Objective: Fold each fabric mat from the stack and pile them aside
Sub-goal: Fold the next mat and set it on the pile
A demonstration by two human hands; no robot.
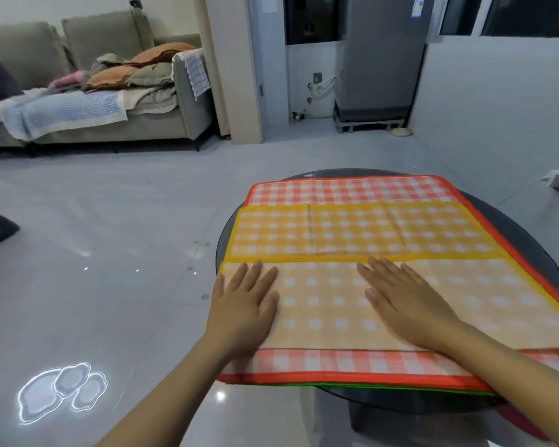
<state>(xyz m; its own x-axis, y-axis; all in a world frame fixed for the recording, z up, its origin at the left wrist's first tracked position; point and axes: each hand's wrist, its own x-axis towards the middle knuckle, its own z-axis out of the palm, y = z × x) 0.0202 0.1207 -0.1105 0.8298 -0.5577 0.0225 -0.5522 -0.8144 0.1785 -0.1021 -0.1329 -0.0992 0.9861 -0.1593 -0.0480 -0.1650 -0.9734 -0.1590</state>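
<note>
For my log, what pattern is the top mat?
Yellow-and-white check, yellow border; head view.

Yellow checked mat (352, 233) half-folded atop red checked mat (352, 190), stack flat.

Single head-worn wide-angle view, looking forward and down from above near edge of round glass table (530, 221). Close to tabletop: left hand (242, 304) and right hand (400, 301) fill lower centre, forearms entering from bottom edge. Table offset right of centre. Farther off: floor (110, 221), sofa (110, 91) upper left, fridge (381, 53) upper right. Strong barrel distortion at edges.
</note>
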